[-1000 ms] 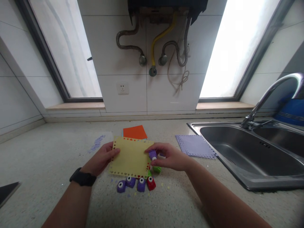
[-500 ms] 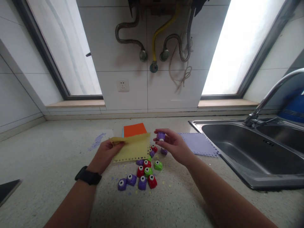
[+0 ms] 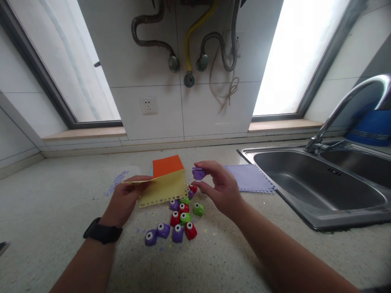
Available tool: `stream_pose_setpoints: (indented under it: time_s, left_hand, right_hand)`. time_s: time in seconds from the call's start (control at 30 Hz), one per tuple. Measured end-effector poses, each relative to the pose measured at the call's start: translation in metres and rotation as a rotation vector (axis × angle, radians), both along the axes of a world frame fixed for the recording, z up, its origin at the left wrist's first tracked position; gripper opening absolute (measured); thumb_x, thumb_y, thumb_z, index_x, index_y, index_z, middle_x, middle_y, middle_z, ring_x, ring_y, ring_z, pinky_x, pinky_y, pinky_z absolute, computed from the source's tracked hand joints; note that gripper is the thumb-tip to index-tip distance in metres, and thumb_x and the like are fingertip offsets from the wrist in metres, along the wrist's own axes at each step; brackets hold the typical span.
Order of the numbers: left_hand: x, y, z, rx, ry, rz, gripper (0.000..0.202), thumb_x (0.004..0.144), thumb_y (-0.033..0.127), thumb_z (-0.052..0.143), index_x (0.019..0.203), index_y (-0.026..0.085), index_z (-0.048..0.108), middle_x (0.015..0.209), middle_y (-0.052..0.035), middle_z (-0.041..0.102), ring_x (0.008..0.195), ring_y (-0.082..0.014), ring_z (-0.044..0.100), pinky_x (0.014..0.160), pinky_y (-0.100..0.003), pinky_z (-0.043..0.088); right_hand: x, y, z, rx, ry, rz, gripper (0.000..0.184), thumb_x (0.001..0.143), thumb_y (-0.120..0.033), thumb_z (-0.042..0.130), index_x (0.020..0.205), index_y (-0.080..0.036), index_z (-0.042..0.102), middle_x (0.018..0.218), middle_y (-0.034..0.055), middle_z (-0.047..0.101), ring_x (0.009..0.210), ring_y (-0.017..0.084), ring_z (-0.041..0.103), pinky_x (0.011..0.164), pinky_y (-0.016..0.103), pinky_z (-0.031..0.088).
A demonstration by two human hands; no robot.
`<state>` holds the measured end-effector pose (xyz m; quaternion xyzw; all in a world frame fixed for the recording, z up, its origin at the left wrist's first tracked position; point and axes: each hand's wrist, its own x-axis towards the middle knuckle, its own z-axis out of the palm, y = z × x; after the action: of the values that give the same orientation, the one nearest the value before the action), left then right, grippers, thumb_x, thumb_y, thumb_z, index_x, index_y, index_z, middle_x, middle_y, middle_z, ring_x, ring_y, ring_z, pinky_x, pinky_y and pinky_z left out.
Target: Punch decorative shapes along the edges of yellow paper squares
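Paper and punch have both shifted: the yellow sheet [image 3: 168, 185] slants more, its right end raised, and the purple punch [image 3: 198, 173], which overlapped the sheet's right edge a second ago, is now just clear of it. It's a thin, pliant sheet, pierced with tiny cut-outs along its near edge, bent where it's gripped and held above the worktop [image 3: 226, 260]. The left hand [image 3: 124, 203] has it pinched at the left end; the right hand [image 3: 224, 189] has the punch clamped between thumb and fingers, just beside the sheet. The two hands are apart from each other. Half a second ago another purple punch showed beneath the right hand; now that hand is mostly in the way. The other punches [image 3: 185, 218], purple, red and green, lie much as they did. Part of the orange sheet [image 3: 167, 166] is behind the yellow one, the right hand hides a corner of the lilac sheets [image 3: 249, 177], and most cut-out shapes are too small to make out
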<state>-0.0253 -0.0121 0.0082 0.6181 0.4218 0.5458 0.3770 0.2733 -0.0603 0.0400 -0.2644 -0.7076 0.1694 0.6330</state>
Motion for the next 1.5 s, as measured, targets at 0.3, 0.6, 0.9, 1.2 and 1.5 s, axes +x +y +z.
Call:
stream_pose_setpoints:
  time_s: [0.3,0.6,0.9,1.2,1.5]
  left_hand:
    - [0.0019,-0.0018,-0.0021,0.037,0.060,-0.023,0.020,0.081,0.038,0.080,0.094,0.023,0.082,0.101,-0.0088,0.078,0.092,-0.0246,0.071,0.079,-0.033,0.059]
    - [0.0055,-0.0031,-0.0011,-0.007,0.019,-0.024,0.021,0.079,0.040,0.081,0.092,0.023,0.082,0.099,-0.0083,0.078,0.090,-0.0261,0.071,0.075,-0.036,0.060]
    - [0.0014,-0.0009,-0.0041,0.057,0.063,-0.028,0.016,0.082,0.036,0.079,0.094,0.025,0.082,0.102,-0.0073,0.078,0.095,-0.0252,0.071,0.082,-0.034,0.057]
    - [0.0047,-0.0039,-0.0011,0.032,0.087,0.017,0.019,0.081,0.040,0.078,0.092,0.025,0.081,0.101,-0.0084,0.078,0.094,-0.0284,0.071,0.080,-0.037,0.060]
    - [0.0046,-0.0027,-0.0038,0.024,0.070,0.008,0.020,0.080,0.041,0.079,0.092,0.025,0.081,0.100,-0.0082,0.078,0.094,-0.0277,0.071,0.079,-0.036,0.058]
  right_hand:
    - [-0.0025,-0.0024,0.0034,0.028,-0.049,0.000,0.045,0.084,-0.021,0.080,0.125,-0.029,0.065,0.111,0.0053,0.069,0.097,0.020,0.066,0.087,0.040,0.056]
    - [-0.0021,-0.0029,0.0041,0.041,-0.086,-0.017,0.043,0.084,-0.021,0.080,0.125,-0.028,0.065,0.110,0.0048,0.070,0.096,0.019,0.066,0.086,0.038,0.055]
    - [-0.0023,-0.0032,0.0033,0.012,-0.073,-0.017,0.041,0.084,-0.024,0.080,0.123,-0.027,0.066,0.107,0.0055,0.070,0.093,0.019,0.066,0.084,0.039,0.056]
    - [-0.0029,-0.0047,0.0041,-0.030,-0.063,-0.006,0.040,0.084,-0.026,0.080,0.121,-0.028,0.066,0.107,0.0060,0.070,0.094,0.021,0.066,0.085,0.041,0.056]
    - [-0.0028,-0.0046,0.0024,-0.039,-0.050,-0.003,0.040,0.084,-0.025,0.081,0.121,-0.027,0.065,0.108,0.0060,0.070,0.095,0.021,0.067,0.086,0.041,0.056]
